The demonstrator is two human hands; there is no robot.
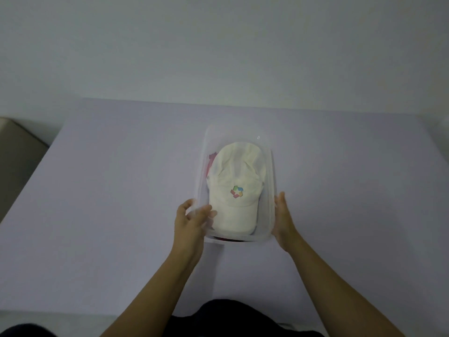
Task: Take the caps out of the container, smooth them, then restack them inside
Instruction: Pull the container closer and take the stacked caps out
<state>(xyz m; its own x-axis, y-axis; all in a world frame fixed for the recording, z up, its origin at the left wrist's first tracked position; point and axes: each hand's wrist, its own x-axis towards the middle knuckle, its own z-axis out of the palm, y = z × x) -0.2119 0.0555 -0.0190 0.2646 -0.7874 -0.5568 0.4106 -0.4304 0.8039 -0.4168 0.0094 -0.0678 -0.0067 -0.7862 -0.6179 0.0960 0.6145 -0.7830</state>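
A clear plastic container [271, 166] stands on the pale table. A white cap [234, 188] with a small multicoloured logo lies on top inside it, brim toward me. Red fabric of another cap [211, 164] peeks out beneath at the left and near edges. My left hand [192, 222] grips the container's near-left corner, fingers curled over the rim beside the brim. Flat against the outside of the near-right wall rests my right hand [283, 220], fingers extended.
The lavender table [121, 203] spreads wide on both sides of the container, backed by a plain wall. A grey-beige object [17, 147] sits off the table's far left edge. My dark clothing shows at the bottom.
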